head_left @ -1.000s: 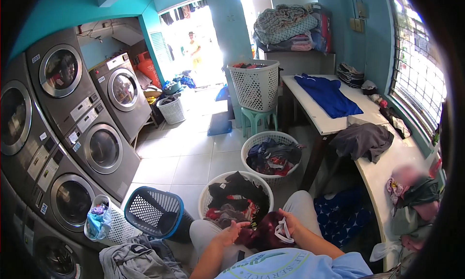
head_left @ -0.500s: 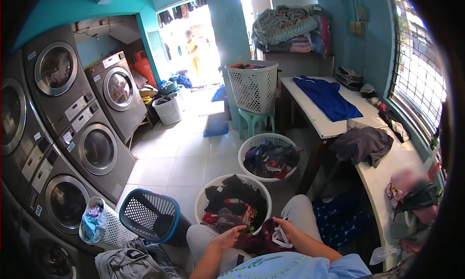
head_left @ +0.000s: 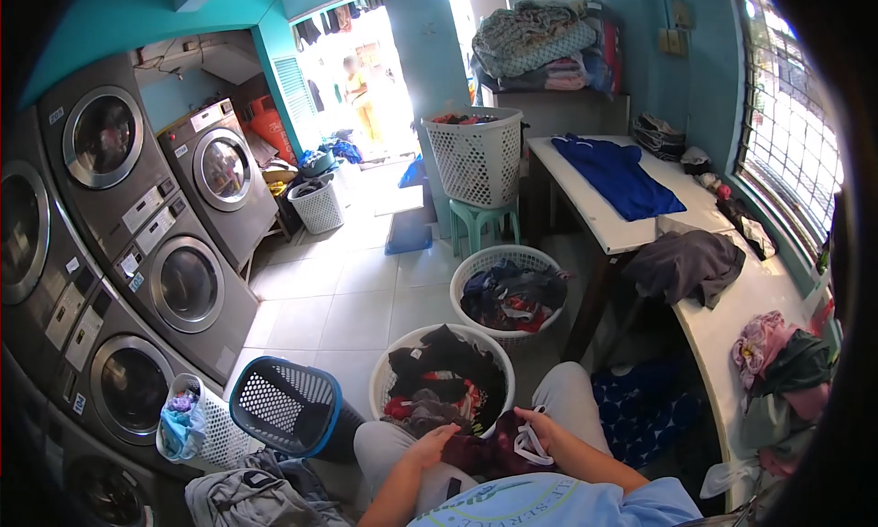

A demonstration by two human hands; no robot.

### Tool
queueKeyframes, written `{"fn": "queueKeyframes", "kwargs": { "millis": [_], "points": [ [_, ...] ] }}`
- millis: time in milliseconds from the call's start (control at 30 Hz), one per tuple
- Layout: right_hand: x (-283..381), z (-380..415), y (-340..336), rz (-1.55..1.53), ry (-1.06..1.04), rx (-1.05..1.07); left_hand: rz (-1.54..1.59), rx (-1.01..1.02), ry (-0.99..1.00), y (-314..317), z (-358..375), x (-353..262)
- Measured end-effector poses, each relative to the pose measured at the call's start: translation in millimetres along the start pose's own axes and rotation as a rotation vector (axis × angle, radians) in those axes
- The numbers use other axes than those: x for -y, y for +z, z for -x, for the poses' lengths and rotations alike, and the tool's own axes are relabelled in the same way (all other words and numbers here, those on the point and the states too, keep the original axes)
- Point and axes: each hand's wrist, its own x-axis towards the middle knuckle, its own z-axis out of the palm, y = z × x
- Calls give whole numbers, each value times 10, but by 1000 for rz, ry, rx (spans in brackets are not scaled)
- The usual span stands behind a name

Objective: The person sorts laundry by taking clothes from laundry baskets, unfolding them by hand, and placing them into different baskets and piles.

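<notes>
Low in the view, my left hand (head_left: 435,445) and my right hand (head_left: 538,428) hold a dark maroon garment (head_left: 494,450) between them, above my lap. A white strap or band (head_left: 530,445) hangs from the garment by my right fingers. Both hands have their fingers closed on the cloth. Just beyond them stands a round white basket (head_left: 376,381) holding black, red and brown clothes (head_left: 445,372). Behind it, slightly right, is a second white basket (head_left: 460,309) with dark and red clothes.
Left of my knees are an empty dark blue basket (head_left: 283,404), a white basket (head_left: 219,432) and grey clothes (head_left: 240,500). Dryers (head_left: 187,283) line the left. A white table (head_left: 599,218) bears clothes at right. A person (head_left: 360,97) stands in the bright doorway.
The camera view has shifted slightly. My hands stay around the maroon garment, with little visible movement.
</notes>
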Motion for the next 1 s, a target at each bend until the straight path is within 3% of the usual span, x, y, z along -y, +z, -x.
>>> {"fn": "queueKeyframes", "kwargs": {
  "millis": [100, 600, 900, 1000],
  "points": [
    [-13, 9, 14, 26, -32, -33, 26, 7, 69, 49, 26, -3],
    [11, -143, -114, 20, 16, -35, -81, -103, 62, -13, -109, 85],
    [8, -125, -79, 17, -1, -68, 21, -88, 13, 121, 43, -62],
    [7, -145, -109, 15, 20, -31, -80, -81, 2, 78, 4, -45]
  ]
}}
